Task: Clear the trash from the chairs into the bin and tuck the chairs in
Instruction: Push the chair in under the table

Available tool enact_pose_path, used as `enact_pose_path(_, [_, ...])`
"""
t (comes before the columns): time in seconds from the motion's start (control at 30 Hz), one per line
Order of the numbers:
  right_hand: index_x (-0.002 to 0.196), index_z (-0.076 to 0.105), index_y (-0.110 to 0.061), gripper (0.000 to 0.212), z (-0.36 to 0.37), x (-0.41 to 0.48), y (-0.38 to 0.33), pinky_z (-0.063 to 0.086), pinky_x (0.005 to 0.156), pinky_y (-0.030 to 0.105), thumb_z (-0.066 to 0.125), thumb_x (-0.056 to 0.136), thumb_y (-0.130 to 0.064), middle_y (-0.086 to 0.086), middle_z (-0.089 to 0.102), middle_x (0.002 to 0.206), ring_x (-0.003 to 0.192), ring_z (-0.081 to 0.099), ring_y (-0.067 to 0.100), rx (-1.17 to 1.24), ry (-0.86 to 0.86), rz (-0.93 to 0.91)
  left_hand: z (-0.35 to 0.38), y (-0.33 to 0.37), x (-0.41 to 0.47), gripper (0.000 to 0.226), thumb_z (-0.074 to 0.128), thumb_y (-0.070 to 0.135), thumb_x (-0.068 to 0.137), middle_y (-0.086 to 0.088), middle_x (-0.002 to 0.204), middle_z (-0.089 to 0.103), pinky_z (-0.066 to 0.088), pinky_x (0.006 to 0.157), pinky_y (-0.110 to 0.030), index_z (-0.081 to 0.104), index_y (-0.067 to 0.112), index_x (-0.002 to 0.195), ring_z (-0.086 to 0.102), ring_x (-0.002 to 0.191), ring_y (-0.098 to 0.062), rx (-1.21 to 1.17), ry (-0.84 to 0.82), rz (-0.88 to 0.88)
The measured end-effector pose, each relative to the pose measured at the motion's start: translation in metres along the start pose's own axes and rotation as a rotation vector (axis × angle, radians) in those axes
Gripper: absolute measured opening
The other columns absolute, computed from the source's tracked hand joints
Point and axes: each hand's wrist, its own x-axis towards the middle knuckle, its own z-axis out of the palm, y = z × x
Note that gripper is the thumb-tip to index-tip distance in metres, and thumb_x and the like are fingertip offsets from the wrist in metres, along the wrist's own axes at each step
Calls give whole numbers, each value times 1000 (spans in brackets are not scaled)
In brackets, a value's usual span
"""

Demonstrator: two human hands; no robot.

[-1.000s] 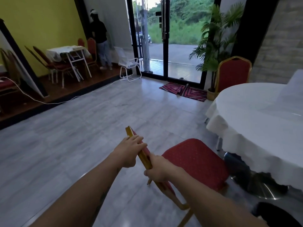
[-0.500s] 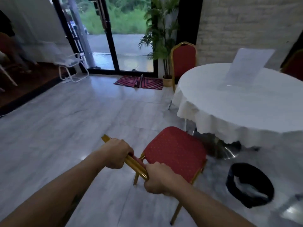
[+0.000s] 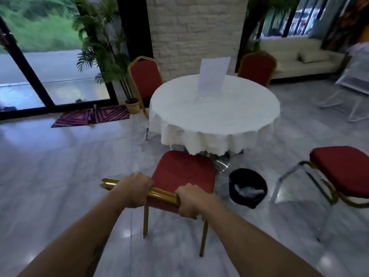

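Note:
A red-cushioned chair (image 3: 183, 172) with a gold frame stands in front of me, its seat facing the round white-clothed table (image 3: 214, 108). The seat's front edge sits just under the hanging cloth. My left hand (image 3: 134, 189) and my right hand (image 3: 190, 200) both grip the gold top rail of its backrest. A black bin (image 3: 247, 189) holding crumpled white trash sits on the floor right of the chair. Another red chair (image 3: 343, 172) stands farther right, pulled away from the table.
Two more red chairs (image 3: 144, 76) (image 3: 257, 66) stand at the table's far side. A white paper stand (image 3: 213, 74) is on the table. A potted palm (image 3: 131, 104) and a striped mat (image 3: 91, 116) lie left by the glass door. A white sofa (image 3: 299, 56) is back right.
My view has swung right and the chair has turned with it, so its seat now faces the table squarely. Both hands have kept their grip on the backrest rail.

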Motion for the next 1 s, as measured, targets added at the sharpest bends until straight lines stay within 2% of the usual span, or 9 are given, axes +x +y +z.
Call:
enact_pose_path(0.07, [104, 66, -21, 21, -4, 2, 6, 59, 81, 39, 67, 83, -17, 3, 65, 93, 83, 65, 21, 30, 20, 27, -1, 1, 11, 13, 69, 35, 82, 11, 83, 63, 48, 70, -23, 69, 29, 93, 57, 74, -6, 3, 33, 20])
enact_pose_path(0.27, [96, 61, -28, 19, -5, 5, 26, 56, 78, 39, 64, 80, -18, 1, 62, 94, 85, 62, 23, 82, 142, 68, -4, 3, 41, 21, 72, 38, 75, 8, 84, 64, 56, 75, -31, 66, 27, 90, 61, 76, -11, 24, 87, 21])
enact_pose_path(0.4, [92, 55, -28, 13, -6, 10, 44, 47, 74, 35, 63, 85, -22, -1, 61, 93, 83, 57, 23, 98, 261, 78, -8, 4, 64, 20, 72, 34, 77, 8, 87, 63, 55, 77, -29, 64, 26, 94, 59, 79, -10, 26, 88, 37])
enact_pose_path(0.5, [89, 52, -29, 12, -10, 18, 52, 48, 75, 36, 63, 86, -25, 1, 62, 95, 85, 59, 25, 111, 305, 81, -13, 2, 79, 20, 72, 33, 77, 8, 87, 63, 54, 78, -30, 65, 26, 94, 59, 79, -11, 47, 86, 38])
enact_pose_path(0.87, [94, 59, -27, 9, -27, 49, 86, 51, 78, 38, 63, 87, -30, -2, 65, 93, 86, 63, 25, 123, 375, 70, -25, 6, 128, 19, 72, 33, 75, 9, 82, 64, 49, 85, -30, 65, 27, 92, 59, 77, -10, 115, 173, 49])
enact_pose_path(1.0, [97, 61, -29, 9, -35, 58, 102, 47, 74, 35, 63, 88, -30, -3, 67, 93, 84, 61, 22, 149, 403, 83, -31, 10, 146, 19, 71, 32, 74, 8, 82, 65, 44, 80, -27, 64, 27, 91, 60, 78, -13, 105, 194, 47])
